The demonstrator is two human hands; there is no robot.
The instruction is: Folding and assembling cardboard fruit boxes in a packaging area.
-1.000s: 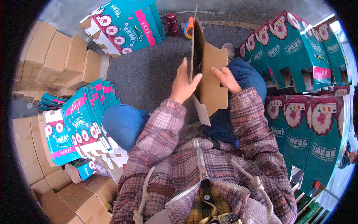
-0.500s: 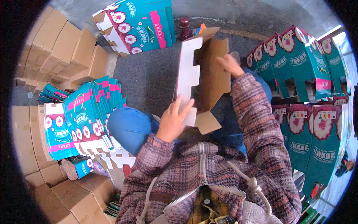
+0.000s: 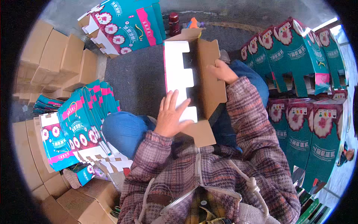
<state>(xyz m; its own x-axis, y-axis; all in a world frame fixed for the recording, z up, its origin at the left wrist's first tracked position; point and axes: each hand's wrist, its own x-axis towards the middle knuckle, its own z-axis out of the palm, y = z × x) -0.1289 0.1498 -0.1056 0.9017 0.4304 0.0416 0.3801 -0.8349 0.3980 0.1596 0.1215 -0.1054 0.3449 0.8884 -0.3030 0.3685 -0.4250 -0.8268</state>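
An open cardboard carton (image 3: 211, 80) stands between my knees, its brown inner faces and end flaps showing. A notched white flap (image 3: 175, 61) lies folded over along its left side. My left hand (image 3: 172, 115) rests on the near part of that white flap, fingers stretched out and thumb apart. At the right side, my right hand (image 3: 222, 71) has its fingers curled round the edge of the brown panel. The carton's underside is hidden.
Flat teal printed cartons lie in a pile (image 3: 82, 127) at left. Plain brown boxes (image 3: 48, 56) are stacked behind it. Set-up teal cartons (image 3: 298, 56) stand in rows at right. Further flat cartons (image 3: 126, 28) lean on the far wall beside a dark red bottle (image 3: 173, 24).
The carton has shifted left and turned its white flap more upward. My left hand has flattened onto that flap, and my right hand has moved slightly left and nearer with the brown panel.
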